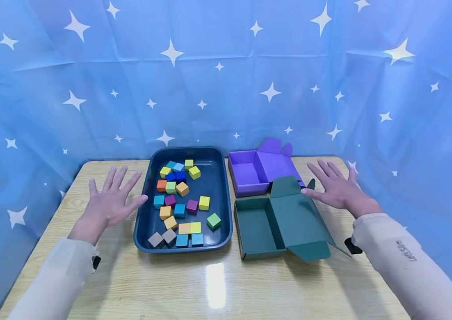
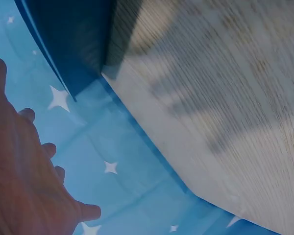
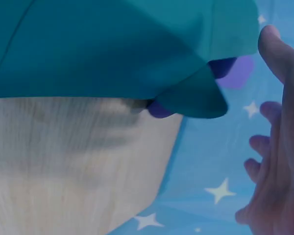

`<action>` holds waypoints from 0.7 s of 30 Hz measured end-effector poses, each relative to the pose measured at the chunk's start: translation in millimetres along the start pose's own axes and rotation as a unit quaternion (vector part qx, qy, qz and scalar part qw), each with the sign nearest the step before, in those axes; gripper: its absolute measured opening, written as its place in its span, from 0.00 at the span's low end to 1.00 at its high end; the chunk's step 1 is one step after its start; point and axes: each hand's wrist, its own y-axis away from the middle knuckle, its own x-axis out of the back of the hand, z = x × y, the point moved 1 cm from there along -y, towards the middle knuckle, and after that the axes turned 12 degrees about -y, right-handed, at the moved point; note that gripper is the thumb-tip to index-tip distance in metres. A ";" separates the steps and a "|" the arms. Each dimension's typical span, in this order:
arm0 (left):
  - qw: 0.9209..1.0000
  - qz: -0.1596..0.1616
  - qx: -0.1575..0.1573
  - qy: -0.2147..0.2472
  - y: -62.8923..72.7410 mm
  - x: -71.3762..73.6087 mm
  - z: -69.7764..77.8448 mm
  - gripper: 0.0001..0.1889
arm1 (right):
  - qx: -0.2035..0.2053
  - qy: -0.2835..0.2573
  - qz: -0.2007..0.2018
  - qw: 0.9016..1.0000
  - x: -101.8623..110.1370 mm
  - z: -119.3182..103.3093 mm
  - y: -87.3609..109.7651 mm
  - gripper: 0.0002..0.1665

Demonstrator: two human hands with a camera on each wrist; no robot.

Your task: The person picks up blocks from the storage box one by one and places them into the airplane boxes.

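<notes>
My left hand [image 1: 111,204] is held with its fingers spread, left of a dark blue tray [image 1: 226,209]; it grips nothing. In the tray lie several coloured cubes, among them a green cube [image 1: 213,221], a red cube [image 1: 161,186] and a grey cube [image 1: 155,240]. On the other side my right hand [image 1: 336,189], fingers spread too, hovers by the lid of a dark green box [image 1: 256,226] and holds nothing. Behind that stands a purple box [image 1: 246,171], its lid folded out to the right. Both boxes show bare insides.
The wooden table [image 1: 170,289] carries the tray and boxes. A blue curtain [image 1: 218,80] with white stars hangs behind it and along both sides. The green box's lid flap [image 1: 310,250] sticks out toward the front right.
</notes>
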 end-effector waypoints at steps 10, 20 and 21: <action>1.000 0.002 -0.011 -0.012 16.0 -10.1 20.3 0.44 | 0.076 0.002 0.004 0.997 14.5 -51.0 -4.8 0.50; 1.000 0.003 -0.006 0.008 12.8 -22.3 30.8 0.45 | 0.162 0.028 0.010 0.986 14.1 -111.6 -23.2 0.38; 1.000 0.003 -0.004 0.010 12.2 -23.1 31.1 0.45 | 0.170 0.030 0.011 0.985 13.1 -118.8 -25.9 0.37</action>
